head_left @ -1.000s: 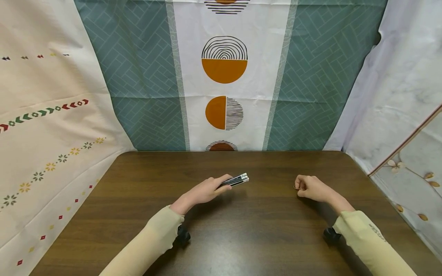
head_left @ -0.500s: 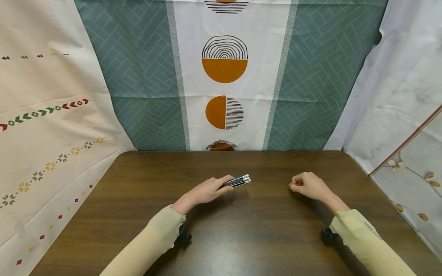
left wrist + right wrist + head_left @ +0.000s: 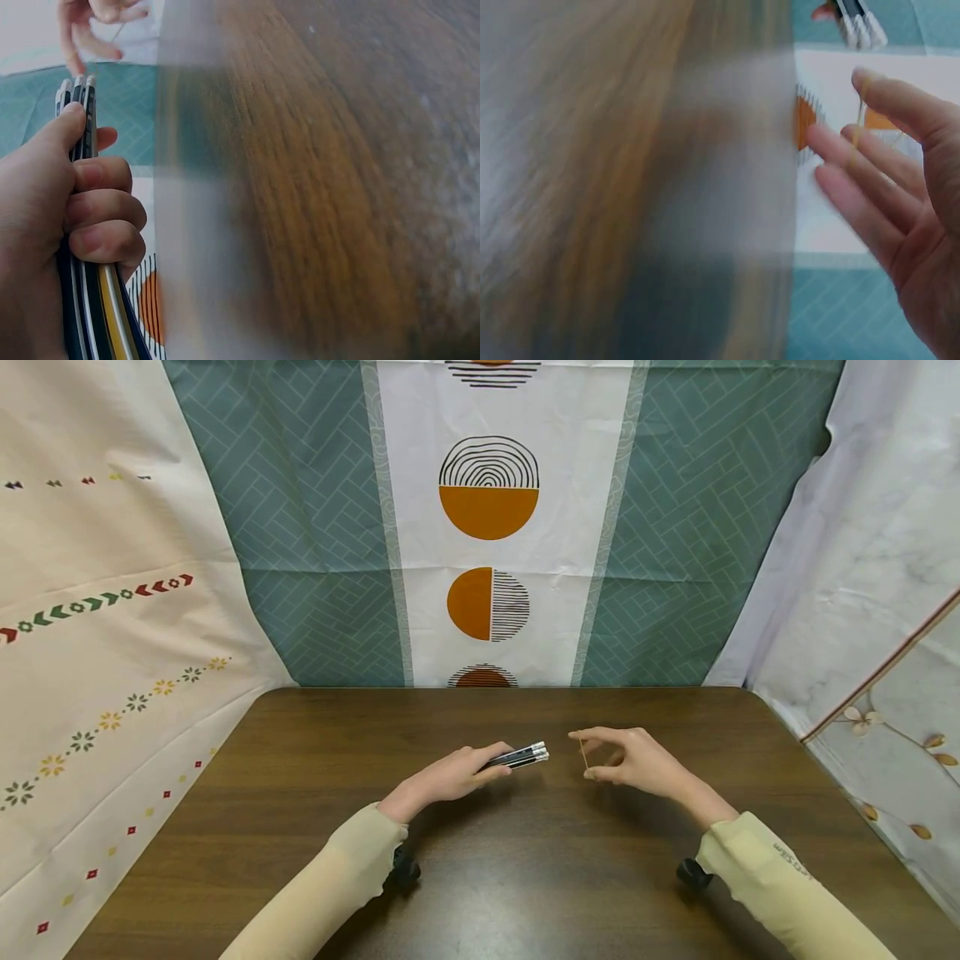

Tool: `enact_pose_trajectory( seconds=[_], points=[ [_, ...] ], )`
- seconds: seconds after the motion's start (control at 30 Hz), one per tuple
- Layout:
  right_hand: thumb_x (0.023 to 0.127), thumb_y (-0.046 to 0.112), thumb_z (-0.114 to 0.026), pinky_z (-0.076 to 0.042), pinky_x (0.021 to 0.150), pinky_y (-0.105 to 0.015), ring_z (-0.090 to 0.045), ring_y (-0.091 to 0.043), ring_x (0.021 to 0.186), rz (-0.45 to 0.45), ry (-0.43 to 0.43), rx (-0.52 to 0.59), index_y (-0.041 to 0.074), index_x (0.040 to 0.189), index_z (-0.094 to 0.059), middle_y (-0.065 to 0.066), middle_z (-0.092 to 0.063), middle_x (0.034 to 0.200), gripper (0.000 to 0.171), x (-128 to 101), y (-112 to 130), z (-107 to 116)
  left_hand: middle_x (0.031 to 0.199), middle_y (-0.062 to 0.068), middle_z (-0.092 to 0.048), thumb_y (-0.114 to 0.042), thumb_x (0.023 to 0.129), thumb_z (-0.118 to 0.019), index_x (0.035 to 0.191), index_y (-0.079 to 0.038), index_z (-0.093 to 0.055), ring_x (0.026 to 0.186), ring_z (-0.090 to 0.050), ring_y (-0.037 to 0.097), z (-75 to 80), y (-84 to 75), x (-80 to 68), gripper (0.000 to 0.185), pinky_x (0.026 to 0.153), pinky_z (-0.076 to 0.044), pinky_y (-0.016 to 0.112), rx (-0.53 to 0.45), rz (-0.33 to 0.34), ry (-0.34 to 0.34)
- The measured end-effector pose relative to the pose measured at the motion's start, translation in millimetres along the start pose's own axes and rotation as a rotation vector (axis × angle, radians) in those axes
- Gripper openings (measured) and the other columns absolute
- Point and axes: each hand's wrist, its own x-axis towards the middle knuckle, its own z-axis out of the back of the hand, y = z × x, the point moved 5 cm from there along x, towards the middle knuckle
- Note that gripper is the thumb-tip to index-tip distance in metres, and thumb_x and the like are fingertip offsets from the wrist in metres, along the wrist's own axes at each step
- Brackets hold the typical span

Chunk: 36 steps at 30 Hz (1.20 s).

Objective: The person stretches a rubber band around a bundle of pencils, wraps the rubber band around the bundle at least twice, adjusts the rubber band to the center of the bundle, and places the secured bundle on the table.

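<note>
My left hand [image 3: 446,774] grips a bundle of several pencils [image 3: 522,753], their white-tipped ends pointing right and toward my right hand. In the left wrist view, fingers curl round the dark-striped pencils [image 3: 88,315], one of them yellow; thumb lies along the bundle near its ends. Just right of these ends is my right hand [image 3: 641,764], thumb and fingers spread apart. A thin tan rubber band [image 3: 583,755] is stretched between them. From the right wrist, the rubber band [image 3: 859,112] runs from the thumb to the extended fingers, with the pencil ends [image 3: 864,31] beyond.
Both hands are above a dark brown wooden table [image 3: 495,877]. A patterned green and white cloth [image 3: 555,627] hangs along its far edge, with light printed cloths at both sides. A black wrist camera [image 3: 693,874] sits under the right sleeve.
My right hand has come left toward the pencil ends, its curled fingers spreading so that the rubber band now shows stretched. My left hand and the pencils have shifted slightly right.
</note>
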Motion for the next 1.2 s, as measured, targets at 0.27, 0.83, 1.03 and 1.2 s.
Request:
enact_pose_trajectory(
  seconds=[0.27,0.83,1.03,1.2],
  points=[
    [0.071,0.032,-0.090,-0.055,0.081,-0.036,-0.071,-0.010,0.085,0.012,-0.029,-0.108,0.038,0.149,-0.037,0.001,-0.057,0.133,0.095,21.9,26.2,-13.3,0.077,-0.004,-0.050,-0.038,0.105,-0.045,0.133,-0.022,-0.049,0.059,-0.044,0.005,-1.6,-1.5,5.0,0.033,0.057,-0.039,0.021,-0.026,-0.028,0.023],
    [0.076,0.004,-0.073,-0.048,0.058,-0.022,-0.055,-0.008,0.064,0.145,-0.109,-0.062,0.018,0.096,-0.061,0.003,-0.065,0.079,0.028,59.0,38.0,-44.0,0.074,-0.002,-0.047,-0.037,0.105,-0.046,0.117,-0.021,-0.053,0.059,-0.042,0.008,2.2,-9.4,5.9,0.022,0.058,-0.039,0.023,-0.164,-0.061,0.000],
    [0.087,0.007,-0.072,-0.055,0.056,-0.033,-0.067,-0.018,0.066,0.001,-0.111,0.251,0.010,0.101,-0.067,-0.009,-0.072,0.085,0.015,61.4,16.4,-48.0,0.075,0.000,-0.047,-0.036,0.105,-0.046,0.120,-0.018,-0.054,0.058,-0.043,0.013,10.0,-12.0,5.7,0.025,0.056,-0.040,0.025,-0.241,-0.069,-0.086],
    [0.093,0.016,-0.070,-0.056,0.053,-0.044,-0.071,-0.037,0.069,-0.071,-0.088,0.398,-0.003,0.099,-0.072,-0.021,-0.074,0.085,0.020,61.5,7.3,-49.2,0.074,0.003,-0.046,-0.033,0.105,-0.046,0.120,-0.018,-0.054,0.060,-0.043,0.015,20.4,-15.6,7.4,0.023,0.054,-0.039,0.026,-0.348,-0.070,-0.167]
  ],
)
